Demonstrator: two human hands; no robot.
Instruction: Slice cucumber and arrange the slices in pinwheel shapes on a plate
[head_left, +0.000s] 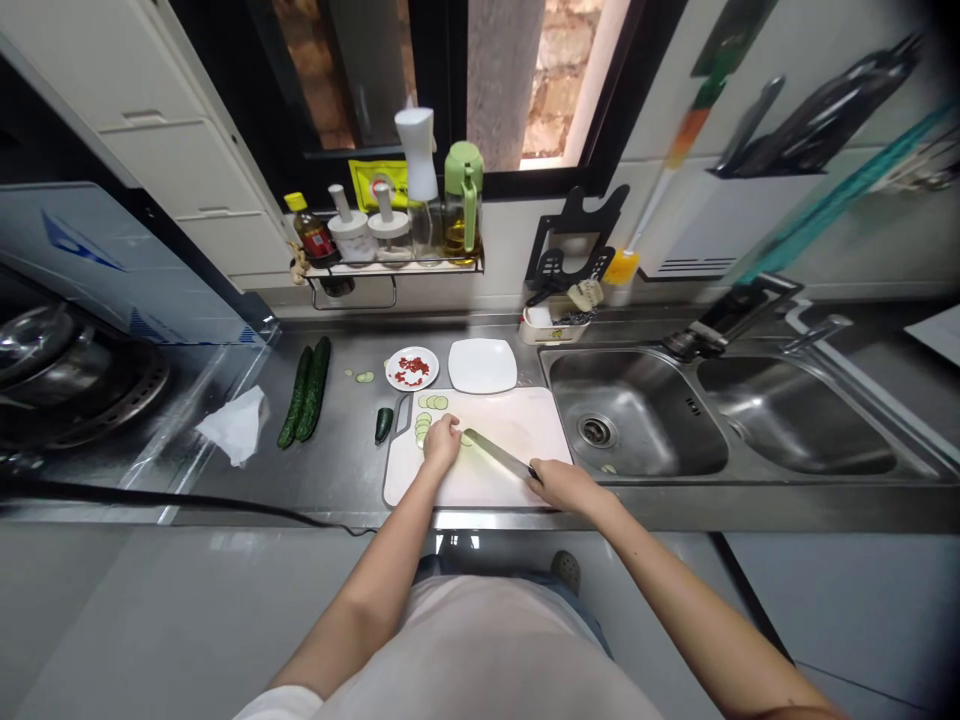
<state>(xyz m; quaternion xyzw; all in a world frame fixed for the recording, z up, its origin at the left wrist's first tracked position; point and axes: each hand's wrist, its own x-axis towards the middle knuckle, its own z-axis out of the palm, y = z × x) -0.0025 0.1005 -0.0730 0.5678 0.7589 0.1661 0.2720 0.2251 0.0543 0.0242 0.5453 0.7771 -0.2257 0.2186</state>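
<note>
My right hand (561, 485) is wrapped round the black handle of a kitchen knife (499, 455). The blade slants up and left across the white cutting board (517, 410), its tip close to my left hand (442, 442). That hand's fingers are curled together over the board; whatever they hold, if anything, is hidden. Pale cucumber slices (423, 428) lie beside its fingers, with a row of more slices (433, 402) just above. Under the knife tip a bit of pale green slice (466, 438) shows. A dark green cucumber end (383, 424) rests left of the board, on the counter.
Behind the board stand a plate of chopped red pieces (411, 369) and a square white plate (482, 365). Two whole cucumbers (304, 392) and a crumpled white tissue (237, 425) lie at left. A double sink (637, 400) is at right; a condiment rack (394, 266) hangs behind.
</note>
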